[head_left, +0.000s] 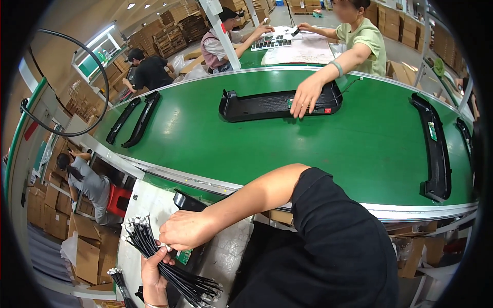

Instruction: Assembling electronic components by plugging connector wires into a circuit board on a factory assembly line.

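My left hand is wrapped round a bundle of thin black cables with small white connectors at both ends. Just above it, my right hand is closed in a pinch beside the bundle. A small white piece, like a cable connector, shows at its fingertips, close to my left thumb. Beneath both hands, a black plastic housing lies on the white worktop, partly hidden by my right hand and forearm. A green circuit board is visible in it beside the cables.
A second cable bundle lies left of my left hand. Beyond the worktop runs a green conveyor belt with a metal edge, carrying several black housings. Across it, a co-worker's hand reaches onto a housing.
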Motion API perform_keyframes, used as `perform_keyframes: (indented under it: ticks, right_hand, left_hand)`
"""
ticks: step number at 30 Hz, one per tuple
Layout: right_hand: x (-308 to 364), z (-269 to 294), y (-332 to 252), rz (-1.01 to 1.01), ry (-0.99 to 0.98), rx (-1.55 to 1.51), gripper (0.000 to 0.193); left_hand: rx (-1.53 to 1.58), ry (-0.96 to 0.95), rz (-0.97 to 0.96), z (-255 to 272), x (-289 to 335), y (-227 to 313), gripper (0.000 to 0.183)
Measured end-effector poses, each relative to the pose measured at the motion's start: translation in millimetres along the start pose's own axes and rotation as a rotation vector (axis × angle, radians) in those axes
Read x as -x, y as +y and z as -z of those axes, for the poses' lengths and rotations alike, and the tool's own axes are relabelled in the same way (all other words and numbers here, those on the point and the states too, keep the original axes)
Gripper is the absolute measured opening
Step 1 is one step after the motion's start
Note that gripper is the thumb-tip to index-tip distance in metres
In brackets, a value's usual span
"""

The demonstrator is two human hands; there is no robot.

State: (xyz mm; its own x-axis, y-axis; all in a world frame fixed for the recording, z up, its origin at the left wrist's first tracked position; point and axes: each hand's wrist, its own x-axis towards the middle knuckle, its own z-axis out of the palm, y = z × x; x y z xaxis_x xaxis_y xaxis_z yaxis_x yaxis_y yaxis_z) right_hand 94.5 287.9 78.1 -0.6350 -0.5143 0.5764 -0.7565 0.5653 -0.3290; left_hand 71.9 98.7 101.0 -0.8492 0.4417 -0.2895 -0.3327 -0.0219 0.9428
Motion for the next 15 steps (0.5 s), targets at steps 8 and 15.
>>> perform_keyframes:
  ticks: [8, 15]
  right_hand:
    - [-2.3, -24.6, -16.1, 0.324, 0.125, 0.294, 0.009]
    - [20.6, 6.2, 39.6, 0.070, -0.197, 0.183, 0.009]
  left_hand:
    - [-0.222, -0.019, 0.115, 23.7, 14.3, -5.3, 0.018]
    - [-1.768, 0.169, -0.442, 46.7, 8.5, 44.3, 0.044]
